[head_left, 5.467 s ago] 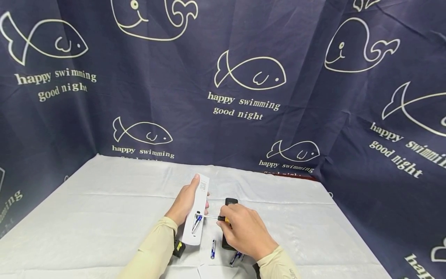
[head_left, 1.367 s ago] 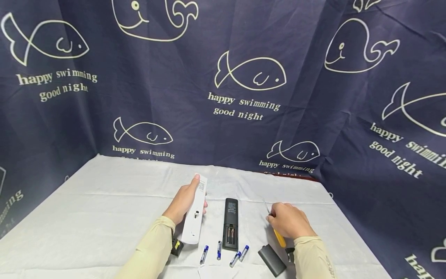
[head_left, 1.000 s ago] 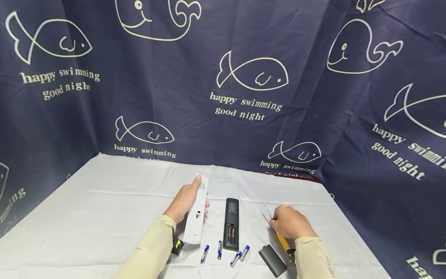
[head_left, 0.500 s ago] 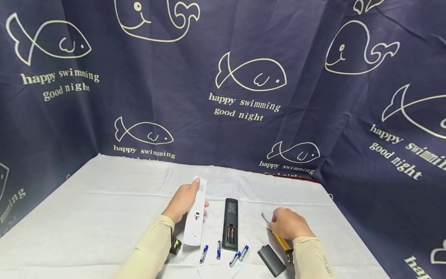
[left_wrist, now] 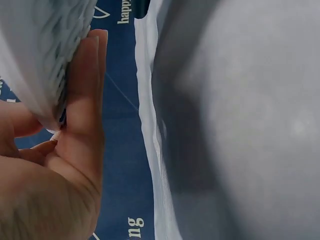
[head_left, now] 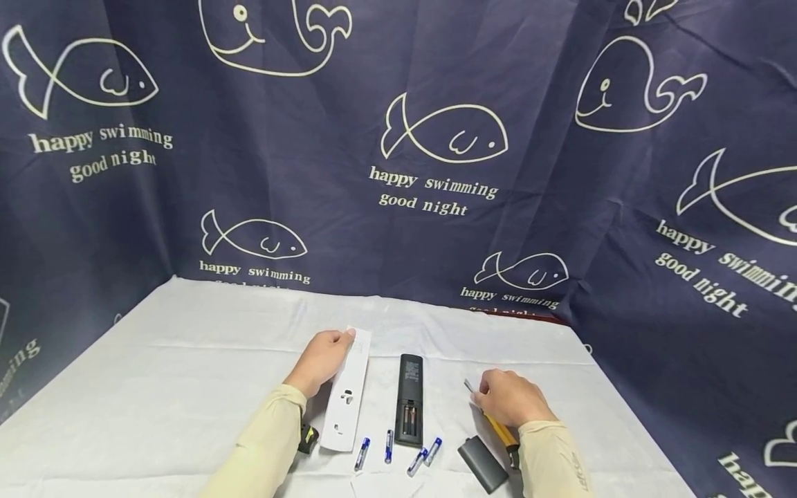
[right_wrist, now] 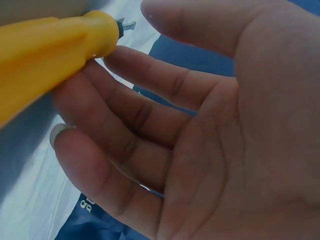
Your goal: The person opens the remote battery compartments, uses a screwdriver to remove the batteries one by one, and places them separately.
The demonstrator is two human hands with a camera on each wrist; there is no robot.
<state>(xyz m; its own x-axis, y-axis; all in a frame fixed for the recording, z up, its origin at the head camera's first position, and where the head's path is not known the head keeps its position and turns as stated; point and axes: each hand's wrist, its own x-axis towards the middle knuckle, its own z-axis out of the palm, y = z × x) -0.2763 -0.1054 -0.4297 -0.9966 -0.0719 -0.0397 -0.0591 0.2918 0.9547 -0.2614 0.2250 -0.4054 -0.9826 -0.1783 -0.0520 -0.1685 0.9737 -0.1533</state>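
Note:
My left hand (head_left: 320, 361) grips a white remote control (head_left: 356, 366) along its left side, thumb near the top, its back tilted up with a small opening in the lower half. In the left wrist view its rows of buttons (left_wrist: 70, 35) face the fingers. At the right, my right hand (head_left: 512, 398) is over a screwdriver with a yellow handle (head_left: 501, 432), its metal tip pointing away to the left. The right wrist view has the fingertips just at the yellow handle (right_wrist: 55, 47), fingers loosely bent and the thumb (right_wrist: 195, 22) apart from it.
A black remote (head_left: 411, 377) lies back up, its battery compartment uncovered. Several blue-and-silver batteries, one battery (head_left: 362, 454) farthest left, lie in front of it. A black cover-like piece (head_left: 482, 465) is beside the screwdriver. Dark printed curtains (head_left: 436, 242) stand behind the white-clothed table (head_left: 205, 387).
Earlier the right hand held the screwdriver at the white remote, a battery sticking out. That battery now lies on the table; the screwdriver is at the right. The left hand lowered the remote slightly.

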